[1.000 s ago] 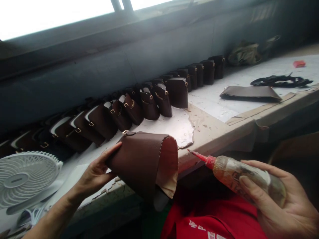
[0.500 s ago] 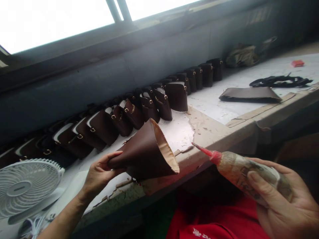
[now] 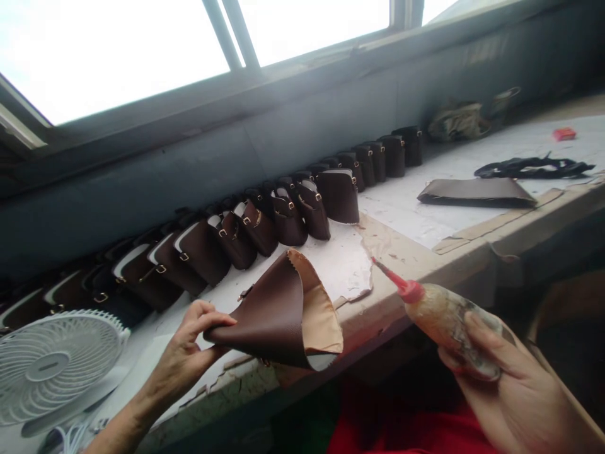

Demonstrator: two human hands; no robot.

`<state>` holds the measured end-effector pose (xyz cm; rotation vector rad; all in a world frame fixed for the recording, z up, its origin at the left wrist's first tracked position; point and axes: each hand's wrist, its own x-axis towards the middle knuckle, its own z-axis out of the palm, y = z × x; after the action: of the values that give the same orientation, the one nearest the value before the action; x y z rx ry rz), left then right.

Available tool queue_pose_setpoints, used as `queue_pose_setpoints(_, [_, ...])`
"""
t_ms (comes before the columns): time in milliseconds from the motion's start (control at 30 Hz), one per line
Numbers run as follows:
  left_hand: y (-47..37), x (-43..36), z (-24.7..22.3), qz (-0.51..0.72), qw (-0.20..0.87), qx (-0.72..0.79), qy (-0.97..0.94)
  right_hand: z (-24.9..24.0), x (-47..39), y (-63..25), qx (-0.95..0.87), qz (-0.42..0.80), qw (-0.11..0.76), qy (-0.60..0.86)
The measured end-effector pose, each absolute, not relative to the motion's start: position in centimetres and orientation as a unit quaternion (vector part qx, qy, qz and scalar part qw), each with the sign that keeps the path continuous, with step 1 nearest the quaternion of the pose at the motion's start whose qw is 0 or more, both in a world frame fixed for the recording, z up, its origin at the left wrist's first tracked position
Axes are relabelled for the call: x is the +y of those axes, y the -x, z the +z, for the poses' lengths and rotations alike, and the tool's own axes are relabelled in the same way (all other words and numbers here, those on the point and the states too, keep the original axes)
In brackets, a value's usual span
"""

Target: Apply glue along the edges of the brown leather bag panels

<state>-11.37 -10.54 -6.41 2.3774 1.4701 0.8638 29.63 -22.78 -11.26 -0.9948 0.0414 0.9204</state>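
A brown leather pouch [image 3: 269, 315] is pinched at its narrow end by my left hand [image 3: 193, 343]. Its wide end faces right and gapes, showing a tan lining and a pale inner edge. My right hand [image 3: 505, 372] is wrapped round a stained glue bottle [image 3: 449, 325] with a red nozzle, whose thin dark tip points up and left. That tip is to the right of the pouch, apart from it. Behind the pouch, rows of similar brown pouches [image 3: 288, 217] with small gold buckles stand along the wall.
A white fan [image 3: 47, 369] stands at the left. A flat brown piece [image 3: 477, 192], black straps [image 3: 534, 167] and a small red object [image 3: 564, 133] lie on the right of the worn table [image 3: 392, 246]. A crumpled bundle [image 3: 459, 121] sits behind them.
The pouch has turned so that its opening shows more of the lining. My right hand has shifted its hold on the bottle. The view has tilted up slightly.
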Motion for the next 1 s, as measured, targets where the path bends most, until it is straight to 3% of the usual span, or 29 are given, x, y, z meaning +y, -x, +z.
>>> queue_pose_setpoints(133, [10.9, -10.9, -5.4, 0.235, 0.044, 0.453, -0.859, -9.1, -21.2, -28.5, 0.086, 0.492, 0.787, 0.363])
queue_pose_setpoints(333, [9.6, -11.3, -3.3, 0.112, 0.096, 0.417, -0.897, -6.7, -19.6, -26.2, 0.070, 0.618, 0.728, 0.290])
queue_pose_setpoints(500, [8.4, -11.9, -2.3, 0.051, 0.173, 0.401, -0.898, -6.6, -19.5, -25.2, 0.050, 0.635, 0.720, 0.275])
queue_pose_setpoints(1000, [7.5, -11.0, -2.8, -0.008, 0.164, 0.391, -0.906, -8.2, -19.5, -25.1, 0.079, 0.641, 0.716, 0.264])
